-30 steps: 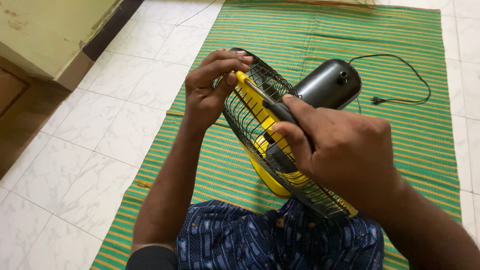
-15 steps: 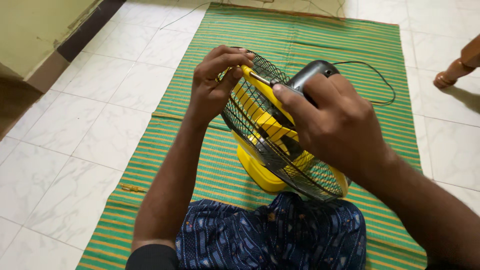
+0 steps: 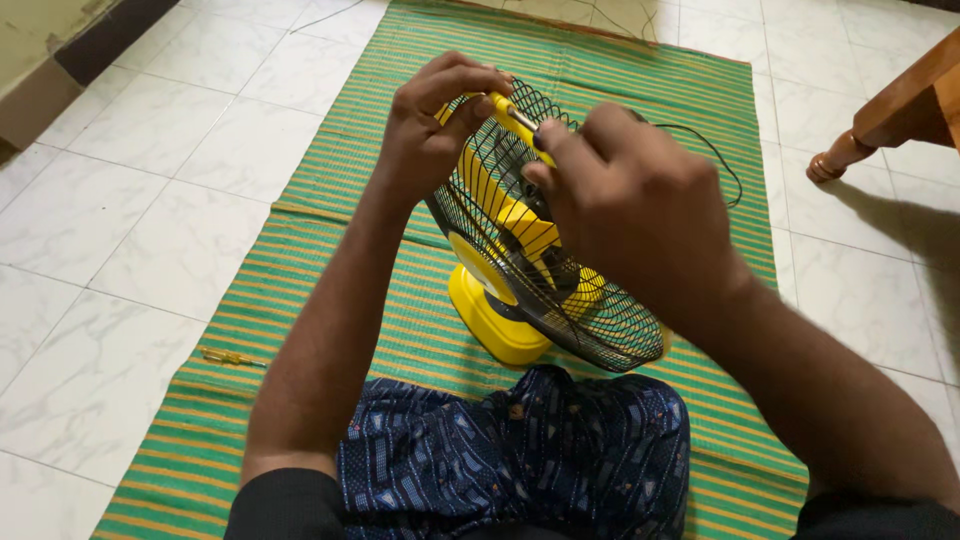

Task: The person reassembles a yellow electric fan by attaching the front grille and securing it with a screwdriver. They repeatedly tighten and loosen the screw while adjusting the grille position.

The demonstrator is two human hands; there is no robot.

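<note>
Here the left hand (image 3: pixel 432 125) is curled closed over the top edge of a small yellow fan (image 3: pixel 520 270), its fingers bent around the upper rim of the black wire guard (image 3: pixel 560 290) and the yellow frame behind it, thumb pressed against the near side. The right hand (image 3: pixel 625 205) is closed too, wrapped round the handle of a screwdriver (image 3: pixel 522 119) so that the handle is almost wholly hidden; only the short metal shaft shows, running up and left from the fist to the yellow rim just beside the left fingers, where its tip touches the frame. The fan stands tilted on its yellow base (image 3: pixel 490 325), right in front of the person's lap, with the guard facing them and the yellow blades visible through the wires. A thin black cord (image 3: pixel 715 150) loops away behind the right hand. Everything sits on a green mat with yellow stripes (image 3: pixel 350 180), spread over a floor of pale marbled tiles (image 3: pixel 120 220). A small yellow-handled screwdriver (image 3: pixel 232 357) lies at the mat's left edge, well apart from both hands. The person's lap is covered in dark blue patterned cloth (image 3: pixel 520 455). A turned wooden furniture leg (image 3: pixel 850 150) stands on the tiles at the upper right, beyond the mat.
</note>
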